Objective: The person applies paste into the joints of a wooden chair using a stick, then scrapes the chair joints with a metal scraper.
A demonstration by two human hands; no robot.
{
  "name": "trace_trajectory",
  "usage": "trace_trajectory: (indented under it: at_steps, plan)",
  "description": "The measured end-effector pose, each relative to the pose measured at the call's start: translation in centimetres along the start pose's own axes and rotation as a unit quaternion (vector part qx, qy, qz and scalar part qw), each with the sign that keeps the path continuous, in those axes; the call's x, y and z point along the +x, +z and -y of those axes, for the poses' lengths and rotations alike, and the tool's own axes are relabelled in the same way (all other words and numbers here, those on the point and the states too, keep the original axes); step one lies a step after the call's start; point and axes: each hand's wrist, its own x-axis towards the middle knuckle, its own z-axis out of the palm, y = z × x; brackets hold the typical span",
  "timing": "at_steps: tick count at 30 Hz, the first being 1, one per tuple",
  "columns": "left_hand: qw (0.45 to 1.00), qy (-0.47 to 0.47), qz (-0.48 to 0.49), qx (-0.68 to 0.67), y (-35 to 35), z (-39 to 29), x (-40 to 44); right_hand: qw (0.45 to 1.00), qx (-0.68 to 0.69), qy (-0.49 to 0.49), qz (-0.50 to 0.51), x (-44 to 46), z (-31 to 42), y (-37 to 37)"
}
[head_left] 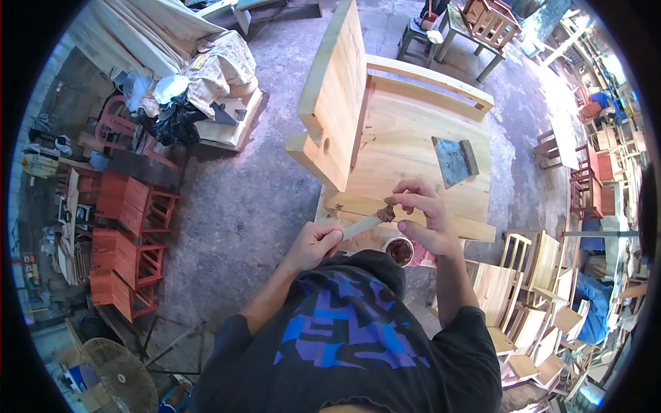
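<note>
My left hand (318, 246) is closed around the lower end of a flat pale wooden stick (363, 226). A lump of dark brown paste (386, 214) sits on the stick's far end. My right hand (423, 215) is beside that lump, thumb and fingers apart and curved around it, with brown smears on the fingertips. Just below the hands stands a small round tub (399, 252) of brown paste, partly hidden by my shirt. Beyond my hands is a pale wooden furniture piece (406, 131) with an upright panel. On it lies a metal sheet scraper (452, 162) with a wooden edge.
Reddish chairs (127, 206) line the left side, near a standing fan (118, 375). A cloth-covered pile (220, 76) stands at the upper left. Unpainted wooden chairs (527, 275) crowd the lower right. A small table (475, 38) bears a chair at the back.
</note>
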Motion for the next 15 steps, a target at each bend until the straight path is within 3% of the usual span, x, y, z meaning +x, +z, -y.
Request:
trace_trajectory:
  at_steps: [6,9,15]
  plan:
    - [0.998,-0.019,0.052,-0.022,-0.4,0.1,0.0,0.999,-0.037,0.009,0.035,-0.4,0.1,-0.7]
    - [0.985,-0.052,0.117,-0.118,-0.5,0.2,0.0,0.998,-0.029,0.009,0.050,-0.5,-0.1,-1.1]
    - [0.964,-0.118,0.139,-0.193,-0.6,0.6,-0.3,0.996,0.011,0.038,0.081,0.3,-0.3,-1.4]
